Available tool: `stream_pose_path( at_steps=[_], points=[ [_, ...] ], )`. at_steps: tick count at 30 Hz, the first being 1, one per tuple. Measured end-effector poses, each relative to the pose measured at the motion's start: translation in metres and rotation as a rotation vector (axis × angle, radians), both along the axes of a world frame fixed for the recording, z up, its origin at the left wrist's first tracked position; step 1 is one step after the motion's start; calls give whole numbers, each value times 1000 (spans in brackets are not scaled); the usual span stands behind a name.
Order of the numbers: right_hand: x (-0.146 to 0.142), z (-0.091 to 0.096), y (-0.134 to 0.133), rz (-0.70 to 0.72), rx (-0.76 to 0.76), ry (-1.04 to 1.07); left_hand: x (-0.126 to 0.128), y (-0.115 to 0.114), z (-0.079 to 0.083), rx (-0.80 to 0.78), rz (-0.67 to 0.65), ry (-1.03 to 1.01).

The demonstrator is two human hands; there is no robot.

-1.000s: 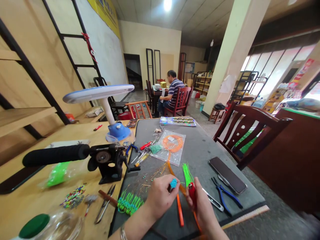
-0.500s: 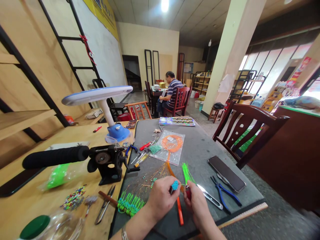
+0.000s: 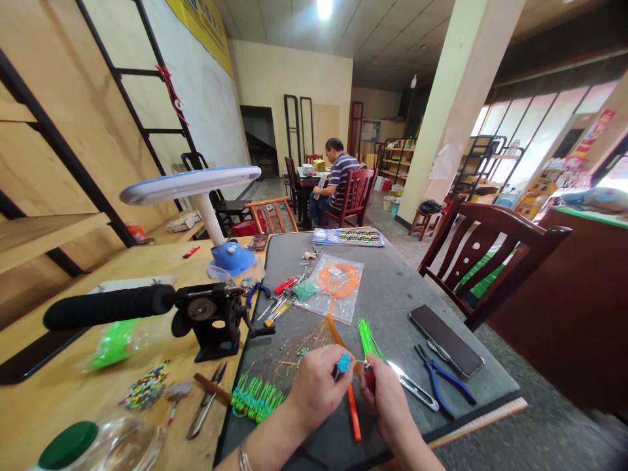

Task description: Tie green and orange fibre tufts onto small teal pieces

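My left hand [image 3: 316, 386] is closed in a pinch on a small teal bead cluster [image 3: 343, 363] just above the grey table mat [image 3: 392, 294]. My right hand [image 3: 385, 402] is closed round a small red-handled tool [image 3: 369, 378], its tip close to the beads. An orange cord [image 3: 353, 409] runs under both hands toward a bag of orange cord [image 3: 336, 282]. A bunch of green strands [image 3: 367, 337] lies just beyond my right hand. Finished teal and green pieces [image 3: 255, 398] lie left of my left wrist.
Blue-handled pliers [image 3: 444, 383], a phone [image 3: 444, 340] and metal clippers [image 3: 415, 388] lie to the right. A black hand-crank tool [image 3: 206, 320], scissors [image 3: 206, 399], loose beads [image 3: 144, 387] and a lamp [image 3: 196, 186] stand left. A wooden chair [image 3: 490, 255] is at right; a seated person [image 3: 336, 180] is far back.
My right hand has drawn in toward the left hand, bringing the red tool up to the beads. The left hand has barely moved.
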State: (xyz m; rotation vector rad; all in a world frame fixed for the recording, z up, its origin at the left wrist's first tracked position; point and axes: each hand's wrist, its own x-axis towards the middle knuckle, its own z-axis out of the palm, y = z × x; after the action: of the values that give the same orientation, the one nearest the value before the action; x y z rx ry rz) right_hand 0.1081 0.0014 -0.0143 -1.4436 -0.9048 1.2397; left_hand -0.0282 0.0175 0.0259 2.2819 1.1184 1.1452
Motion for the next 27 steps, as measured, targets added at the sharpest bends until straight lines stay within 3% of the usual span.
stream_pose_path(
  at_steps=[4,19,24,27],
  points=[
    [0,-1,1,41,-60,138,-1,0,0,6,0,23],
    [0,2,0,48,-61,161,-1,-1,0,-8,-5,33],
    [1,12,-1,33,-55,97,-1,1,0,-60,-2,4],
    [17,18,1,1,47,-99,-3,0,3,-124,8,-29]
  ],
)
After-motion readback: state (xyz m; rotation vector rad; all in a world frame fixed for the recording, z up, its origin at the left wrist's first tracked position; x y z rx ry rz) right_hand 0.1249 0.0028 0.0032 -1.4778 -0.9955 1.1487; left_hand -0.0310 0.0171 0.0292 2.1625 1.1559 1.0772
